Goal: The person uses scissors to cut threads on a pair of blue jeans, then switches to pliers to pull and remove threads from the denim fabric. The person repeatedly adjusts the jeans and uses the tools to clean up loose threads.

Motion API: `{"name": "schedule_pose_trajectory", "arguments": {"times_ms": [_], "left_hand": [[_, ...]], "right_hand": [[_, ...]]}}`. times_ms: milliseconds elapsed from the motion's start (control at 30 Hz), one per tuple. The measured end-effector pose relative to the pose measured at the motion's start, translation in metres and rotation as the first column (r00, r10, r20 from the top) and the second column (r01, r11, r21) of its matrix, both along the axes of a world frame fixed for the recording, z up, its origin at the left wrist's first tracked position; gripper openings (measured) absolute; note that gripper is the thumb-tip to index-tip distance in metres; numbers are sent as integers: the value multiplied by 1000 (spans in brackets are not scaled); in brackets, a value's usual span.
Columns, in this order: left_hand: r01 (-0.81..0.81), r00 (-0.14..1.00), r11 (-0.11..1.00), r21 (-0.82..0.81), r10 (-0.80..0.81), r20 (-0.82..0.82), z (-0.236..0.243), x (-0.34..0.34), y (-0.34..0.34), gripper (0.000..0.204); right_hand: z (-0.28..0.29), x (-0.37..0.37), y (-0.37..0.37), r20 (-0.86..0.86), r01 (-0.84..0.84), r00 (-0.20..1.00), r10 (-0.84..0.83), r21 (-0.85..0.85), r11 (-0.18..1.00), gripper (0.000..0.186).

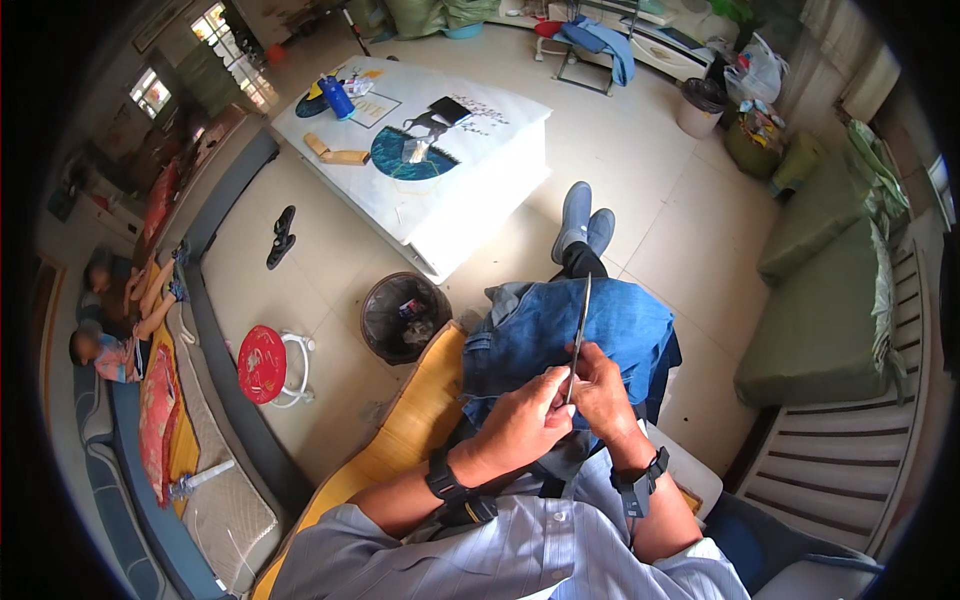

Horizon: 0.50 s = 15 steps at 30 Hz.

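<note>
Over my lap lies a bundle of blue denim cloth (620, 320). Above it my two hands meet, both with fingers closed. A long, thin, blade-like metal tool (584, 310) stands up between them, seen edge-on, so I cannot tell its exact kind. My right hand (602, 395) grips its lower part. From the other side, my left hand (525, 415) presses its fingertips together against the tool's lower end; whatever they pinch is too small to make out.
A lined waste bin (375, 325) stands left of my knees, near a red-topped stool (262, 365). Ahead is a white low table (480, 190) bearing a blue bottle (336, 98). Two people sit on the left sofa (110, 480). Green-covered cushions (820, 310) lie at right.
</note>
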<state>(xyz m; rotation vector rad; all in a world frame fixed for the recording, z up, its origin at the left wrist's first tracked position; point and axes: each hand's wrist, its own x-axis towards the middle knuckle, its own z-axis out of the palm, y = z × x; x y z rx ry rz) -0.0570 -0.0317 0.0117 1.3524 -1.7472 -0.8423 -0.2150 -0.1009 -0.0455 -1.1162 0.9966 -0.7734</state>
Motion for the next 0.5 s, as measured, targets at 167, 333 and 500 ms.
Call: {"name": "schedule_pose_trajectory", "arguments": {"times_ms": [167, 333, 500], "left_hand": [[-68, 997, 997, 25, 68, -21, -3, 6, -2, 47], [-168, 908, 911, 376, 291, -300, -13, 34, -15, 29], [-205, 802, 843, 497, 436, -408, -28, 76, -42, 28]], "right_hand": [[23, -8, -5, 11, -70, 998, 70, 76, 995, 59], [51, -1, 2, -371, -99, 927, 47, -121, 988, 60], [89, -6, 9, -460, -75, 878, -134, -407, 910, 46]]}}
